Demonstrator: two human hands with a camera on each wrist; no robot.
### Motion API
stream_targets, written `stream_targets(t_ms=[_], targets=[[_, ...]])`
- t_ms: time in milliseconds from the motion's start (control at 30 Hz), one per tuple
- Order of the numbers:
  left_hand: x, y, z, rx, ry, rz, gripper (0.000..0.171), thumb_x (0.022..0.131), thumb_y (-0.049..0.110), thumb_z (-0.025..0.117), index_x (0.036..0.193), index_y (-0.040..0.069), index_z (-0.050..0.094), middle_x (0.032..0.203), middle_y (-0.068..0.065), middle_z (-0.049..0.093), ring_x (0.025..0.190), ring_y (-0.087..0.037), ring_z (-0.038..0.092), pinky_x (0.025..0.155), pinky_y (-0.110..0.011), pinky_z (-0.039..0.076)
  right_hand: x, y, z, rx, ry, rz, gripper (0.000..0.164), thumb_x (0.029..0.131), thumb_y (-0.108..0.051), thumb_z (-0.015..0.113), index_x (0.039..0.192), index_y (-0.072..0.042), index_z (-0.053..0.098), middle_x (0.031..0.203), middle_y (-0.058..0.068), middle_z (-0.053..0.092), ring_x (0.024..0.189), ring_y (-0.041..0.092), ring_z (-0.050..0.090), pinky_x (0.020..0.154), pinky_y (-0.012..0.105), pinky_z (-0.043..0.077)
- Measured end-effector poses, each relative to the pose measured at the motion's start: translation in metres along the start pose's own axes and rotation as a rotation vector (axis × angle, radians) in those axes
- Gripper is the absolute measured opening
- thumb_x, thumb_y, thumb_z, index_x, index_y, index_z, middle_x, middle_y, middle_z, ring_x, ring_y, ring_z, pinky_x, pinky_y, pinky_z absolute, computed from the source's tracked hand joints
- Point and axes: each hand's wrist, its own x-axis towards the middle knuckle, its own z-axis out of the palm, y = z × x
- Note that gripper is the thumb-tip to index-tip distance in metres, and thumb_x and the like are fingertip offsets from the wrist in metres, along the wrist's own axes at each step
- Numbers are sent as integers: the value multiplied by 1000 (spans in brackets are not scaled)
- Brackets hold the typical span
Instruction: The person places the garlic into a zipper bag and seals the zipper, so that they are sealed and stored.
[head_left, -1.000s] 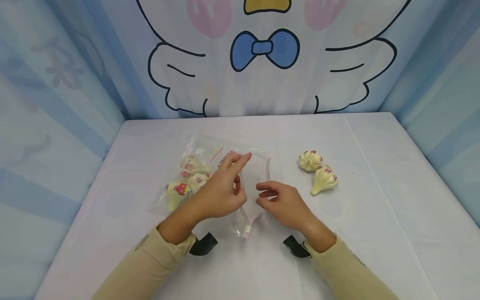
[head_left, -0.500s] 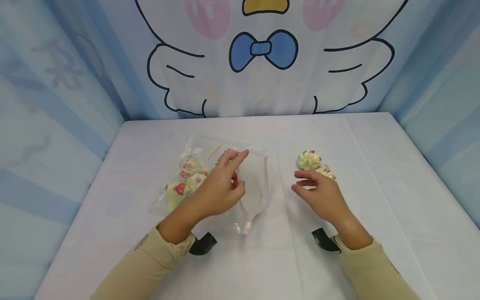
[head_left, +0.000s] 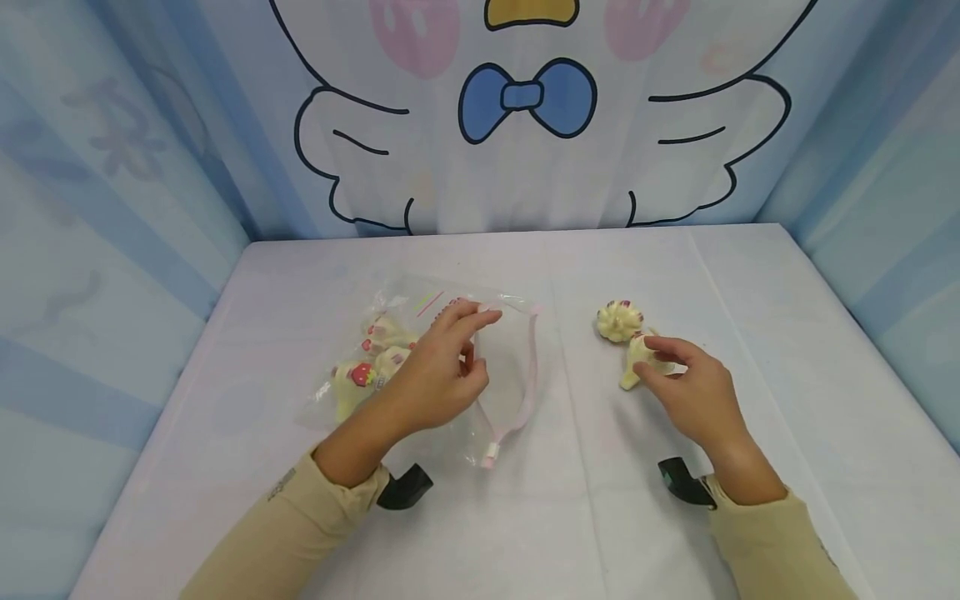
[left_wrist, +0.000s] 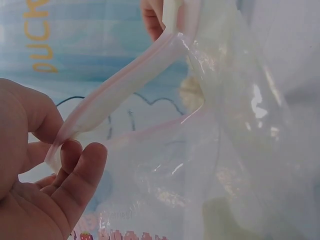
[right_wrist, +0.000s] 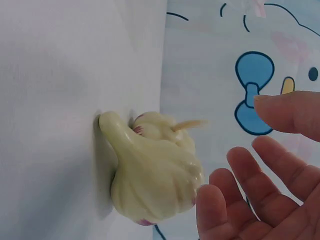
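My left hand [head_left: 442, 375] pinches the upper lip of a clear zip bag [left_wrist: 150, 160]. Its pink zip edge [left_wrist: 115, 90] gapes wide in the left wrist view. Several pale garlic bulbs [head_left: 352, 392] lie inside the bag at its left end; one has a red strawberry print over it. At the right, my right hand [head_left: 693, 387] hovers over a garlic bulb [right_wrist: 150, 175] with a thick stem, thumb and fingers spread apart around the air beside it. Behind that bulb sits a second garlic bulb [head_left: 619, 321], partly hidden in the right wrist view.
A white cloth covers the table [head_left: 480, 542]. Blue printed curtains [head_left: 97, 250] stand along the left, right and back edges. Black camera mounts [head_left: 405, 487] stick out from both sleeves.
My right hand has left the bag's mouth and moved right to the stemmed garlic bulb. The left hand stays at the bag, nearly still.
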Motion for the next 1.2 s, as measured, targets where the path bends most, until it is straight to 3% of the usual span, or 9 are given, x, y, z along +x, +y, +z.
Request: stream_targets(t_ms=[200,333,633,1000,1200], targets=[[0,0,0,-4,-2,-13,52,87,-2,58,139,-1,55,139,-16,47,84,-16,56,68,-24,53,2,8,0,-31,53,13,46,95,-16,66,135,4,57,131,25,56,113,40,56,83,44,50],[0,-1,0,-9,-2,-15,53,87,-2,58,140,-1,55,141,-17,46,83,-16,56,68,-24,54,7,11,3,-44,57,5,46,93,-13,66,135,6,56,135,28,52,119,42,51,89,54,47],[0,-3,1,-16,6,0,52,87,-3,57,140,-2,54,140,-17,46,83,-16,56,68,-24,53,16,15,7,-87,21,11,54,93,-15,63,139,9,51,132,31,51,113,45,54,92,57,45],[-1,-3,-1,-28,-6,-26,53,88,-2,58,141,-1,54,143,-17,44,84,-16,56,69,-24,54,20,17,12,-124,-10,-36,57,91,-16,69,134,16,51,131,36,47,119,48,46,96,60,39],[-2,-4,0,-28,-11,-32,53,88,-2,58,141,0,53,144,-18,44,84,-16,56,69,-24,54,23,15,16,-104,-32,6,61,89,-19,71,135,14,49,133,36,42,124,50,40,102,61,34]])
